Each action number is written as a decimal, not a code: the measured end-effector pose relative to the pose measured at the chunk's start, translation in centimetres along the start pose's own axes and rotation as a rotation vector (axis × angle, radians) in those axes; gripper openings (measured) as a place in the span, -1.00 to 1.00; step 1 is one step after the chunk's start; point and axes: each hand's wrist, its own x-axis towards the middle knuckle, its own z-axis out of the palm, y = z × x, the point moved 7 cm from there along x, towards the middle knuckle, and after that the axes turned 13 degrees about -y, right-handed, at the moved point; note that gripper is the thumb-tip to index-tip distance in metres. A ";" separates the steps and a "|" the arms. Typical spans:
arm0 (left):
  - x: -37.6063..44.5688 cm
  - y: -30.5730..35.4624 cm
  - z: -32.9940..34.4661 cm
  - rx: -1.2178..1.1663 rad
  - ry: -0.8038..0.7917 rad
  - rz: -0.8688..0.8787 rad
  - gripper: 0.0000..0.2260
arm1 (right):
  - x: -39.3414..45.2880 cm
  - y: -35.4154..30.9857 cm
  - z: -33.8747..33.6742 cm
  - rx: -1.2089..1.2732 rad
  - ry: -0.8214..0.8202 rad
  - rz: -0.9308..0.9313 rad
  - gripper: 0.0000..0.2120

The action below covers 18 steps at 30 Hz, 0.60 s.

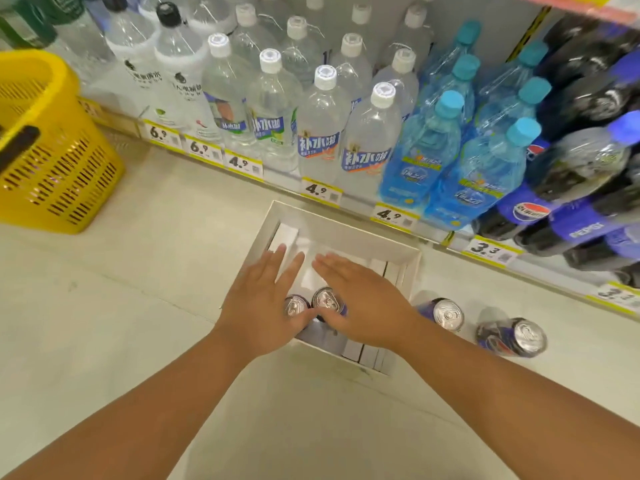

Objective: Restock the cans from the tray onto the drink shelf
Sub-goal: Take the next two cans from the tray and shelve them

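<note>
On pale floor, tray (346, 233) holds upright cans (325, 299) beneath both hands' (263, 306) spread, empty fingers (294, 268).

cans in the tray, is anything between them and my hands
Nothing visible is. The left hand and right hand are spread open directly over the two cans in the white tray.
</note>
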 end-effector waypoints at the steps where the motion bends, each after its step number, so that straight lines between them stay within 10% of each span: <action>1: 0.1 -0.1 0.6 -0.032 -0.038 -0.017 -0.14 | 0.1 0.1 0.3 0.003 -0.015 -0.001 -0.27; 18: 2.8 -2.0 5.9 -0.220 -0.435 -0.322 -0.05 | 0.7 2.5 5.1 0.267 -0.213 0.150 -0.01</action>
